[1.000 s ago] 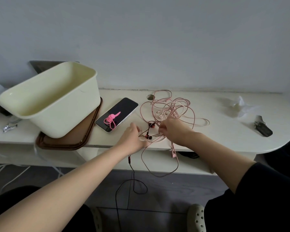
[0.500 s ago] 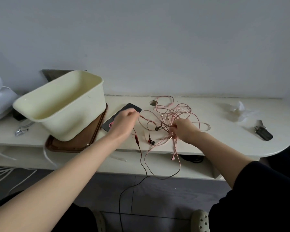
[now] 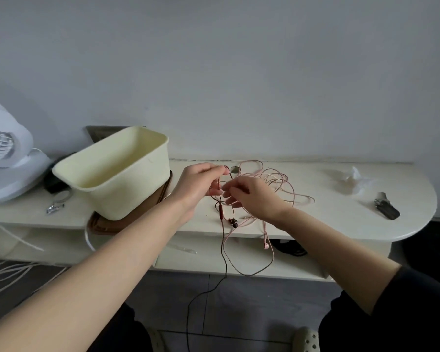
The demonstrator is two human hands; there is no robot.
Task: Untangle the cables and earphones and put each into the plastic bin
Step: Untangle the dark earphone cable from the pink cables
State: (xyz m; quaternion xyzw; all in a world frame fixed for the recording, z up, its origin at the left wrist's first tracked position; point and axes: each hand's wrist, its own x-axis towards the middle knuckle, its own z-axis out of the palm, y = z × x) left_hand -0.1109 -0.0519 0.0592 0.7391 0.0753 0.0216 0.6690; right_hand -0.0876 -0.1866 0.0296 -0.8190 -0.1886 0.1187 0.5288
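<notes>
Progress: early, by my judgement. Nothing is showing inside the plastic bin (image 3: 127, 189) as far as its visible inner walls go; the bottom is hidden. It is sitting on a brown tray (image 3: 104, 226) at the left of the desk (image 3: 328, 219).

Tangle: lying right of the bin, mid-desk, with loops hanging over the near edge towards the floor.

Left hand (image 3: 197, 185): lifted above the desk, thumb and fingers closing in a pinch on the dark red cord of the earphones (image 3: 221, 212), drawing it up out of the knot.

Right hand (image 3: 255, 199): fingers loosely curled, working among the pink cables (image 3: 285, 185). Whether it is actually gripping a strand, I cannot tell.

Remaining: separating the earphones, freeing each pink cable, dropping each into the bin.

Counts:
- bin: one
- earphones: one set, one inline remote; the earbuds (image 3: 233, 222) are lying close together, probably two
- pink cables: at least one, possibly two, since paler and darker strands are crossing; not separable by eye
- pink plug (image 3: 266, 246): one, dangling below the near edge
</notes>
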